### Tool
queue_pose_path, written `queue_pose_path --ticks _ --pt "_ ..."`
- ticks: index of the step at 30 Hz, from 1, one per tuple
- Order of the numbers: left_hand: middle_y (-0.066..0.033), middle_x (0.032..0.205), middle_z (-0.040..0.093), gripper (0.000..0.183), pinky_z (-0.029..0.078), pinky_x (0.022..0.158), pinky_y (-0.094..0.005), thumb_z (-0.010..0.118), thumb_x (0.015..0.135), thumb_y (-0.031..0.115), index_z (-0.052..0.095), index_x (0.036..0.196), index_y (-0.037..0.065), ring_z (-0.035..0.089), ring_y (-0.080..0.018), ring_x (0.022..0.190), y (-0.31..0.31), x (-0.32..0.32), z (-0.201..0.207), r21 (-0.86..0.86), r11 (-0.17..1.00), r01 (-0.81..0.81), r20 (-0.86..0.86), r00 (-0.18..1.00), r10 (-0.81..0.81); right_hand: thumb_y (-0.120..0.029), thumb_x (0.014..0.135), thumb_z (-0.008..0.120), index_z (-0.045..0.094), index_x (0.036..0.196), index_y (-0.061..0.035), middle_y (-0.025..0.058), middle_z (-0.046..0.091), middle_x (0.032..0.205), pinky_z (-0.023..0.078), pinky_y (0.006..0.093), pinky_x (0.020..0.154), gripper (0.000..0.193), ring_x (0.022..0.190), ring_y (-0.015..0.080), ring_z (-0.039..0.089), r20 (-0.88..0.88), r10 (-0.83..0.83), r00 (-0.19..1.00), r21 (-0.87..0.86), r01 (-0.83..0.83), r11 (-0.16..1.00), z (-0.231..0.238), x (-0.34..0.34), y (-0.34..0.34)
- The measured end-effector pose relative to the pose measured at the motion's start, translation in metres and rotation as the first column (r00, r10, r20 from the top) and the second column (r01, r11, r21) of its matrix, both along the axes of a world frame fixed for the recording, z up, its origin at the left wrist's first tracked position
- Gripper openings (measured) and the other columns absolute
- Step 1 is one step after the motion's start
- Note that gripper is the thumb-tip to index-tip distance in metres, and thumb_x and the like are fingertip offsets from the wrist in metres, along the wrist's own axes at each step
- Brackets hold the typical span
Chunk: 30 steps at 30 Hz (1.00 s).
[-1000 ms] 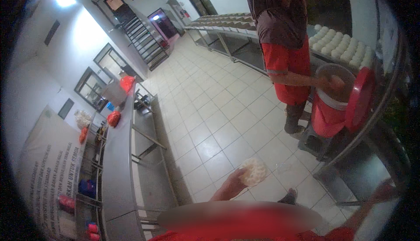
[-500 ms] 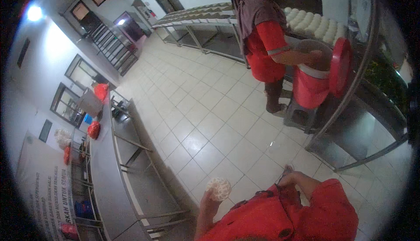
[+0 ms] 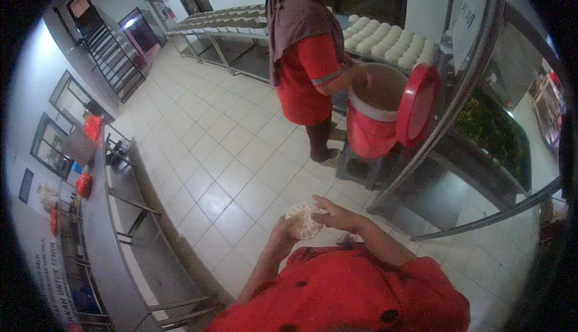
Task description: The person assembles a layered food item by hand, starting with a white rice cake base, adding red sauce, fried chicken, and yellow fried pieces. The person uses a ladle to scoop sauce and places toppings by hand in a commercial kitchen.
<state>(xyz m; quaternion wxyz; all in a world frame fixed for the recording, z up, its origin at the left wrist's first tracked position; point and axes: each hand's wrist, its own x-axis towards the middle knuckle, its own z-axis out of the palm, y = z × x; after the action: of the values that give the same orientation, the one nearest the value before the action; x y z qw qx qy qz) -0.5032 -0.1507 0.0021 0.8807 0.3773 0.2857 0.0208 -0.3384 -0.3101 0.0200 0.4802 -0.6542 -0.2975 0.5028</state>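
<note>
In front of my red shirt, my left hand [image 3: 285,234] is closed round the left side of a round, off-white cracker [image 3: 308,228] with a looped, lacy surface. My right hand [image 3: 337,216] meets its right edge, fingers against the rim and one finger sticking out past it. The palms and some fingertips are hidden or too blurred to make out.
A co-worker in a red shirt [image 3: 306,73] reaches into a red bucket [image 3: 368,133] with its red lid [image 3: 418,104] tilted beside it. Behind are white rounds [image 3: 391,40] on a tray. A long metal table [image 3: 129,260] runs along the left; a metal-framed stand [image 3: 421,196] is at right.
My right hand has come up from beside my body to the cracker. The view has shifted, so the co-worker and bucket appear further left. The co-worker's arm is still in the bucket.
</note>
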Motion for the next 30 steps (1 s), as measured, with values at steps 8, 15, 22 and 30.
queue_pose_path --ticks 8,15,22,30 --pt "-0.0148 0.118 0.059 0.042 0.052 0.087 -0.0344 0.06 0.095 0.022 0.05 0.128 -0.002 0.061 -0.0266 0.108 -0.031 0.095 0.009 0.32 0.936 0.145 -0.025 0.989 -0.145 -0.023 0.087 0.075 0.022 0.155 -0.0036 0.0185 0.047 0.139 0.052 0.0348 0.094 0.088 0.119 0.0243 0.055 -0.184 -0.164 0.969 0.066 0.178 0.982 0.01 0.069 -0.032" --pt "-0.019 0.132 0.054 0.056 0.046 0.102 -0.0452 0.049 0.101 0.039 0.04 0.142 0.003 0.056 -0.0322 0.121 -0.017 0.137 0.027 0.401 0.878 0.262 0.019 0.956 -0.293 -0.025 0.084 0.079 0.019 0.154 -0.0039 0.0174 0.05 0.137 0.051 0.0371 0.098 0.094 0.12 0.0246 0.055 -0.288 -0.233 0.929 0.218 0.3 0.929 0.006 0.093 -0.036" --pt "-0.0211 0.151 0.04 0.098 0.033 0.112 -0.0574 0.036 0.087 0.082 0.033 0.151 0.008 0.043 -0.0386 0.136 0.01 0.158 0.024 -0.592 0.772 0.233 0.217 0.968 -0.126 -0.02 0.089 0.073 0.021 0.155 -0.0061 0.0131 0.044 0.142 0.046 0.0338 0.102 0.085 0.123 0.021 0.051 -0.359 -0.236 0.903 0.141 0.303 0.943 0.063 0.092 -0.009" --pt "-0.0199 0.151 0.04 0.099 0.028 0.115 -0.061 0.03 0.086 0.084 0.034 0.151 0.008 0.041 -0.0407 0.137 0.026 0.176 0.038 -0.609 0.742 0.279 0.4 0.916 -0.016 -0.036 0.088 0.073 0.036 0.147 -0.002 0.0233 0.046 0.14 0.044 0.0435 0.101 0.077 0.123 0.0352 0.049 0.561 -0.469 0.682 0.244 0.406 0.881 0.069 0.106 0.018"
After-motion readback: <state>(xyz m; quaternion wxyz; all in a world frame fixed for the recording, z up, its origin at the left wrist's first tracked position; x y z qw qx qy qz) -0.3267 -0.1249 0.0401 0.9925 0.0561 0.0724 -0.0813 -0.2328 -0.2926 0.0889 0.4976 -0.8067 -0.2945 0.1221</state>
